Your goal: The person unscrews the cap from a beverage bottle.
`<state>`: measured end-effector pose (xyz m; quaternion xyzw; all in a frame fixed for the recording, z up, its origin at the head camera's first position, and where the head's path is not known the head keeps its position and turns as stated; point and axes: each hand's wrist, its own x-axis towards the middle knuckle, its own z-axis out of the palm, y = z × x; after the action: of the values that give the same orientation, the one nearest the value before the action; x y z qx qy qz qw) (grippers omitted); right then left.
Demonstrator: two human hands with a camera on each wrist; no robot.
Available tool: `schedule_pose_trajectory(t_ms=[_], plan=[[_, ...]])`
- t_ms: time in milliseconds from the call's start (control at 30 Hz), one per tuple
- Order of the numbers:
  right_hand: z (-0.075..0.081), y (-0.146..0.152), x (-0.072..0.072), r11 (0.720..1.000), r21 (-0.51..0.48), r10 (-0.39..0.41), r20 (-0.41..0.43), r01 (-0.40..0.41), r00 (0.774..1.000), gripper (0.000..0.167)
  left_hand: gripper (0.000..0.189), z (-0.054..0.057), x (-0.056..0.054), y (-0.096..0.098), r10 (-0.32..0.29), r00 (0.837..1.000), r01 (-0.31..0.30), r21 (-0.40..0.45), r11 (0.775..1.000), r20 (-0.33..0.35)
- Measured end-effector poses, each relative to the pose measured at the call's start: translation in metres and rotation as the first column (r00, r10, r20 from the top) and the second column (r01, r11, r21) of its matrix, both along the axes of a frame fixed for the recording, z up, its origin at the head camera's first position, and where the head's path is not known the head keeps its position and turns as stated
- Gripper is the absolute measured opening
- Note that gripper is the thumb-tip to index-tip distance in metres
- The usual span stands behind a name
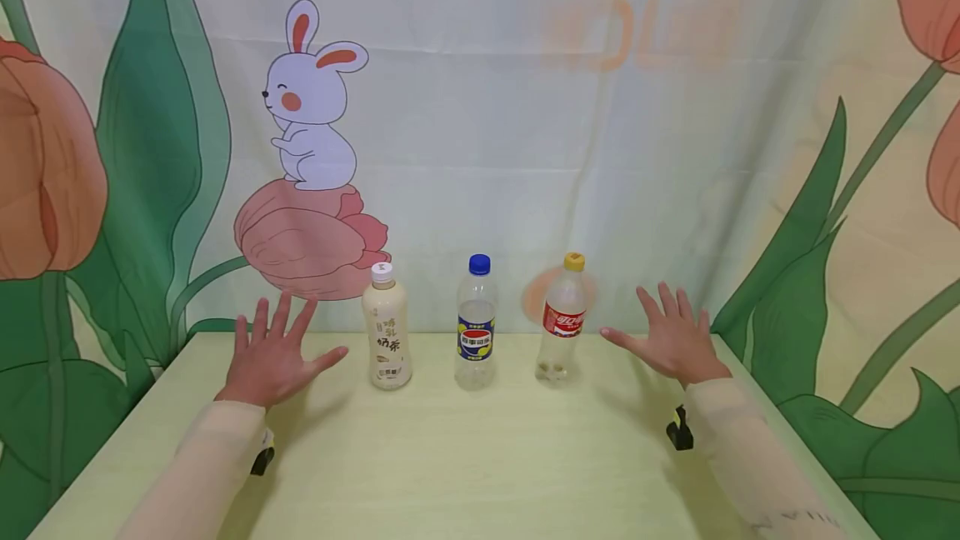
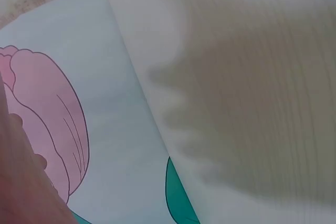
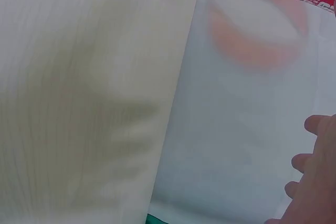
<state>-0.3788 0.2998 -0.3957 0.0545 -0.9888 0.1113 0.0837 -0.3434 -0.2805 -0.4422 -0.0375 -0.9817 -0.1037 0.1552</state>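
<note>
Three bottles stand upright in a row near the table's back edge. At the left is a cream-coloured milk tea bottle (image 1: 387, 340) with a white cap. In the middle stands a clear cola bottle (image 1: 476, 338) with a blue cap and a blue label. To the right, a clear bottle with a red label (image 1: 564, 319) has a yellow cap. My left hand (image 1: 273, 357), fingers spread and straight, is left of the milk tea bottle, apart from it. My right hand (image 1: 670, 340) is likewise spread, to the right of the red-label bottle and touching nothing.
Beneath both hands lies a pale wood-grain table (image 1: 465, 465), their shadows falling on it. A printed cloth backdrop (image 1: 480, 148) with a rabbit and tulips hangs behind the back edge. Small black wrist devices show under both sleeves.
</note>
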Motion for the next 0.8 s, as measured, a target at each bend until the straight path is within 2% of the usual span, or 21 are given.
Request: schedule_pose_trajectory(t_ms=[300, 533, 800], plan=[[-0.011, 0.002, 0.003, 0.996, -0.083, 0.037, -0.027, -0.039, 0.999, 0.109, 0.103, 0.0, 0.007, 0.005, -0.048, 0.999, 0.049, 0.029, 0.998, -0.018], [-0.011, -0.008, 0.016, 0.977, -0.199, 0.074, -0.035, -0.08, 0.997, 0.105, 0.102, 0.001, 0.014, 0.011, -0.082, 0.996, 0.083, 0.044, 0.996, -0.032], [-0.016, -0.018, 0.024, 0.967, -0.224, 0.097, -0.098, -0.117, 0.99, 0.096, 0.096, 0.002, 0.025, 0.024, -0.111, 0.99, 0.123, 0.147, 0.981, -0.086]])
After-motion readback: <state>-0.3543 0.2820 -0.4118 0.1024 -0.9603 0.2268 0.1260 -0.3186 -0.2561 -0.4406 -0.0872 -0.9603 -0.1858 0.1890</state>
